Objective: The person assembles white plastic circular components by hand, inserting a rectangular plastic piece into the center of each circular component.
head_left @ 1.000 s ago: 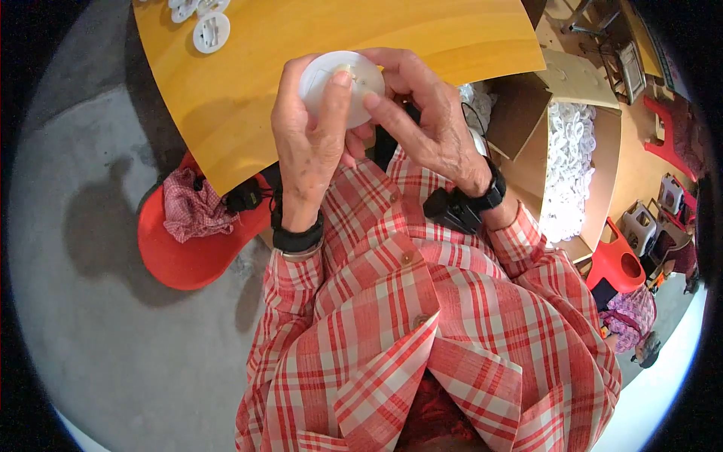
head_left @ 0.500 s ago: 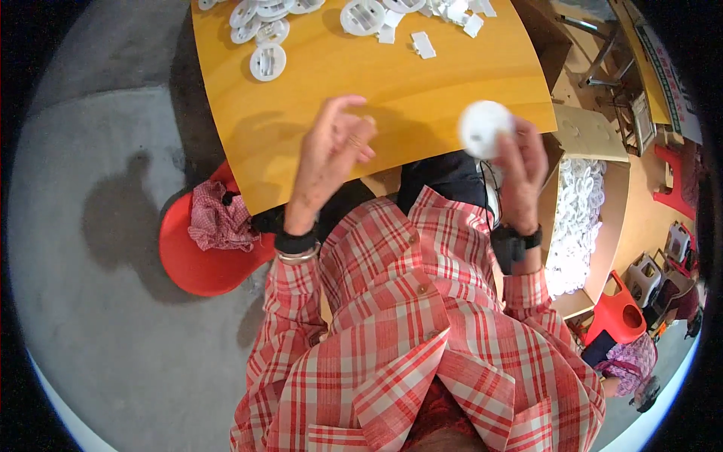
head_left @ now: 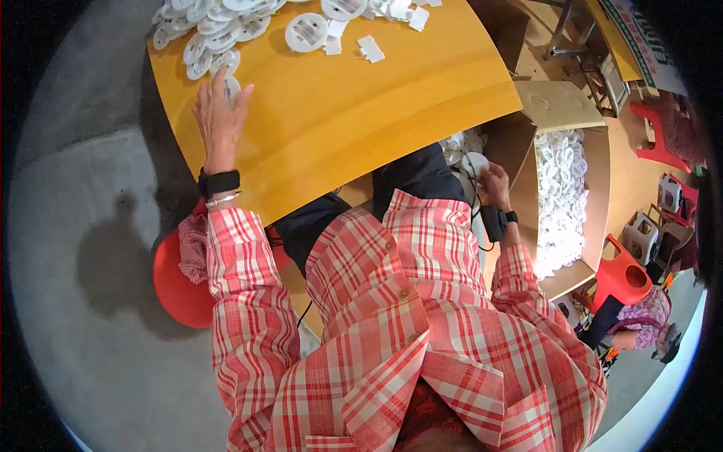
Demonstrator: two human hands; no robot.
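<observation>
At the left side of the yellow table, my left hand [head_left: 218, 124] lies with fingers spread, its fingertips over a round white plastic disc [head_left: 232, 89] at the pile's near end. Whether it presses on that disc I cannot tell. Down beside the table's right front edge, my right hand [head_left: 495, 184] has its fingers closed at the rim of another white plastic disc [head_left: 474, 163]. More white discs [head_left: 454, 145] lie just beyond it, partly hidden under the tabletop.
Many white discs [head_left: 218, 34] are heaped at the table's far left. Small flat white plastic pieces [head_left: 371, 49] lie at the far middle. An open cardboard box [head_left: 596, 203] full of white parts stands at right, and a red stool [head_left: 177, 279] at left.
My left hand has moved left and away from me, to the discs on the table. My right hand has lowered with its white disc, off the tabletop's right corner. The view has shifted slightly.
</observation>
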